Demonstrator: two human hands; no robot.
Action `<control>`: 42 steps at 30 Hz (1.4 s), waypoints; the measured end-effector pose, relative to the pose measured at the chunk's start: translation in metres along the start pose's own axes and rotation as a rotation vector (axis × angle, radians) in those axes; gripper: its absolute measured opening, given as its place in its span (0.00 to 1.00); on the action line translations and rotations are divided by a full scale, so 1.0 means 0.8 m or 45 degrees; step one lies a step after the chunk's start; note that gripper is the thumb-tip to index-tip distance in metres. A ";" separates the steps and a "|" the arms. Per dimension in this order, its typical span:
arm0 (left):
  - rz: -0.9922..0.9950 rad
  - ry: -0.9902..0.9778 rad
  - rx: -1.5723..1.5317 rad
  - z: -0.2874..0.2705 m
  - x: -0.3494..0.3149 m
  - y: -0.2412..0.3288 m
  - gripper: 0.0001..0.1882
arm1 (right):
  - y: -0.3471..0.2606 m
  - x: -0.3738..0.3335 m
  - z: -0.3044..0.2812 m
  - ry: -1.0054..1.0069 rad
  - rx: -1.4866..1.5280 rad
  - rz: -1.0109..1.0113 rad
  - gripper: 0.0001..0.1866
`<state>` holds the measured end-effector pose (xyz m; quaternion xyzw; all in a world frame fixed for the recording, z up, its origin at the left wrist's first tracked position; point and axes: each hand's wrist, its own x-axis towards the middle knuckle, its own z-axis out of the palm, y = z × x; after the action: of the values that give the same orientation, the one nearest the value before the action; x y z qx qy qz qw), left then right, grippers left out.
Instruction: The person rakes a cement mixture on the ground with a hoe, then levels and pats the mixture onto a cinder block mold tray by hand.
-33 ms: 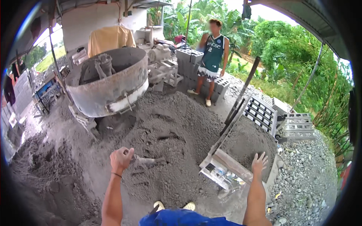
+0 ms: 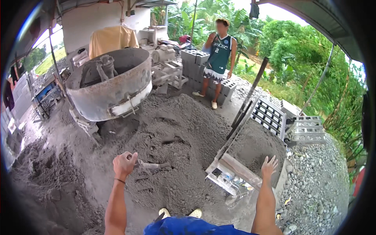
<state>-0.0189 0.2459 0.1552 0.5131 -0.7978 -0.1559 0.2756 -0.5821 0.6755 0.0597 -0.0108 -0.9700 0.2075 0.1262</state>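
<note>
My left hand (image 2: 124,163) is raised over the grey mix with its fingers curled closed. Just beside it a grey, handle-like tool (image 2: 152,165) lies against the pile (image 2: 176,137), its far end forked. Whether my fingers grip that tool or anything else is hidden. My right hand (image 2: 268,167), fingers spread and nothing in them, is over the near right part of a tray-like box (image 2: 239,168) heaped with grey mix (image 2: 252,145). Whether it touches the mix is hard to tell.
A large round mixer drum (image 2: 111,94) stands at the far left. A person (image 2: 219,58) stands beside stacked hollow blocks (image 2: 196,62). A black grid mould (image 2: 268,117) and an upright bar (image 2: 252,90) are at the box's far end. Gravel (image 2: 309,184) lies to the right.
The whole view has shifted very slightly. Both hands keep the same pose and place.
</note>
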 end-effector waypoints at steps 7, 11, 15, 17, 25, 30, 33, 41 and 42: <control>0.021 0.054 0.022 -0.002 -0.033 -0.004 0.19 | 0.028 0.010 -0.046 0.217 0.266 -0.156 0.35; 0.143 0.201 -0.045 0.023 -0.058 -0.011 0.17 | 0.024 -0.011 -0.074 0.366 0.317 -0.376 0.34; 0.171 0.120 -0.017 0.019 -0.076 0.003 0.16 | 0.041 0.027 -0.100 0.437 0.075 -0.622 0.34; 0.118 0.190 0.069 0.026 -0.073 0.008 0.19 | 0.019 0.045 -0.125 0.393 0.155 -0.674 0.34; 0.030 0.161 0.190 0.068 -0.102 0.023 0.24 | -0.056 0.054 -0.105 0.237 0.059 -1.122 0.33; 0.055 0.255 0.289 0.105 -0.115 0.103 0.18 | -0.067 0.020 -0.017 0.068 -0.127 -1.462 0.33; 0.052 0.208 0.301 0.131 -0.129 0.152 0.18 | -0.048 0.016 0.028 -0.243 -0.162 -1.468 0.33; 0.108 0.436 0.457 0.173 -0.168 0.155 0.18 | -0.097 0.208 -0.028 0.093 0.370 -1.113 0.30; 0.110 0.511 0.462 0.176 -0.171 0.148 0.18 | -0.092 0.259 -0.022 0.132 0.472 -1.039 0.30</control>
<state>-0.1464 0.4152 0.0675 0.5403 -0.7632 0.1063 0.3379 -0.7759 0.6305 0.1545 0.3851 -0.8337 0.3101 0.2460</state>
